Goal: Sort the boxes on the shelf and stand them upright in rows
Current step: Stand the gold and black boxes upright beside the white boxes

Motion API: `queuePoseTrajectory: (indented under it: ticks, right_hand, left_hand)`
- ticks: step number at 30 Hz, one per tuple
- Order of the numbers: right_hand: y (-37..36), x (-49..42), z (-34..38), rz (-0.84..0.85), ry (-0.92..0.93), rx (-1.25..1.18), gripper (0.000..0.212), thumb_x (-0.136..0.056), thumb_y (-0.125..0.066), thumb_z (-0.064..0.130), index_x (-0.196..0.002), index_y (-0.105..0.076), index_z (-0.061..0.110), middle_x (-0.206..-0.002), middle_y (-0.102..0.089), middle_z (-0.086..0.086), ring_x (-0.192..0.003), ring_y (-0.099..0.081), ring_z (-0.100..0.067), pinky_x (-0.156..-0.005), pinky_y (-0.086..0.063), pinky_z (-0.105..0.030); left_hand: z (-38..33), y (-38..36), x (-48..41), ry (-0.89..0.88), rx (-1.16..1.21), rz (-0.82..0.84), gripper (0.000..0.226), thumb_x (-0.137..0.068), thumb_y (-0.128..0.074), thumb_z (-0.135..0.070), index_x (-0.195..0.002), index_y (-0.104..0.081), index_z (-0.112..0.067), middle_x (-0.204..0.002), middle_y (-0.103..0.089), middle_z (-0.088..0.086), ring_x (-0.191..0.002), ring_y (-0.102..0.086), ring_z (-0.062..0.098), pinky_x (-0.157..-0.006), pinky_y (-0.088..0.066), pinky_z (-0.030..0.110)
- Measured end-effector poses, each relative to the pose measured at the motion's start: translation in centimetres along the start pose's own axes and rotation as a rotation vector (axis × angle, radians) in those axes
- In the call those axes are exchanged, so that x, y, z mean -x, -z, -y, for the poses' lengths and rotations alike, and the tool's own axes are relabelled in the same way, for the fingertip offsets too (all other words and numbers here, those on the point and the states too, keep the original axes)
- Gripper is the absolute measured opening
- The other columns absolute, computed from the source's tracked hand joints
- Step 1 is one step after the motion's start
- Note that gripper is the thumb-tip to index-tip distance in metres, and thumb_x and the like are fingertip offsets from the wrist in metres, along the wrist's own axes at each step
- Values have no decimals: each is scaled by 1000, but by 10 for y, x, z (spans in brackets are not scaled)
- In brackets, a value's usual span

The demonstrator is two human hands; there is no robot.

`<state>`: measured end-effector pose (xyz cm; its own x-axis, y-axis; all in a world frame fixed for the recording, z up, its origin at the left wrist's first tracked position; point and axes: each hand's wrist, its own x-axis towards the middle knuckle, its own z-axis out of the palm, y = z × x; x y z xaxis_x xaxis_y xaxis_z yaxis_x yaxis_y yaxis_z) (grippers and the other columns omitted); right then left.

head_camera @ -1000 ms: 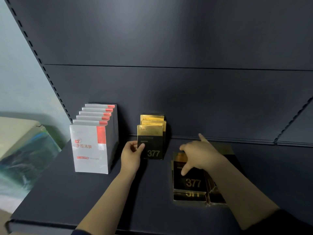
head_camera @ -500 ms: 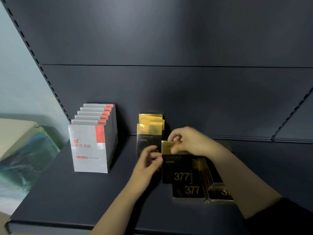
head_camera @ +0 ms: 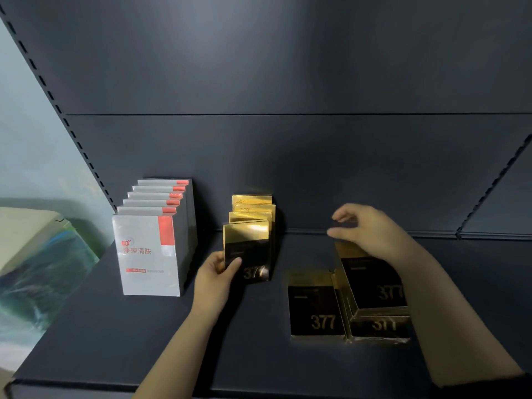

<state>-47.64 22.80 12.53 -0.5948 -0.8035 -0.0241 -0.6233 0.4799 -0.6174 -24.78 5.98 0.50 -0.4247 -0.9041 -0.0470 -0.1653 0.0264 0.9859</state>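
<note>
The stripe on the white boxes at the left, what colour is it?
Orange-red, running down the front box near its right edge, as seen in the head view.

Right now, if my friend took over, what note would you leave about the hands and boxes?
Left hand: holds the front gold box, standing it at the head of the gold row.
Right hand: open, above the flat pile, gripping nothing.
Done: white row stands upright; gold row has four boxes, counting the held one.
Left: stand up the flat gold boxes, including the loose one.
</note>
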Motion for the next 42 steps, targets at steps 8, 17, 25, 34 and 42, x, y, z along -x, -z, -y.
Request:
queuePoseTrajectory:
  ticks: [8,17,25,34,42]
  right_hand:
    - [9,11,-39,360,-164,111,62,-62,-88,34,-114,-56,28,-112,-54,4,-99,-55,-15,-87,-50,-38]
    - [7,14,-44,101,-103,-49,56,-61,-88,32,-108,-58,35,-110,-55,9,-109,-50,-19,-92,-47,-43]
    - [11,18,-41,-220,-24,-358,29,-79,-75,4,-95,-65,25,-97,-66,-5,-92,-65,-17,-78,-52,-27]
    - [2,20,-18,-198,58,-538,24,-80,-73,-1,-90,-67,20,-94,-69,-2,-91,-66,-13,-77,-53,-23]
    - [-31,16,26,-141,165,-604,27,-76,-77,2,-89,-68,23,-92,-70,3,-92,-67,-11,-79,-56,-25]
  left_hand:
    - [6,-10,-7,-104,-230,-222,47,-77,-78,-26,-115,-54,-12,-112,-54,5,-103,-56,19,-90,-48,31]
    - [0,-16,-11,-74,-312,-196,62,-80,-74,-30,-131,-46,-9,-131,-45,12,-117,-49,25,-92,-39,30]
    - [7,-21,-16,-38,-306,-174,55,-85,-66,-40,-127,-48,-8,-127,-47,10,-111,-54,25,-90,-43,33]
    - [-22,-26,4,-307,-177,-157,27,-90,-62,-22,-116,-54,-20,-111,-55,-1,-102,-57,11,-85,-45,18]
    - [-54,-51,51,-167,76,562,46,-83,-72,-16,-123,-52,-25,-112,-70,-4,-106,-66,9,-91,-53,30]
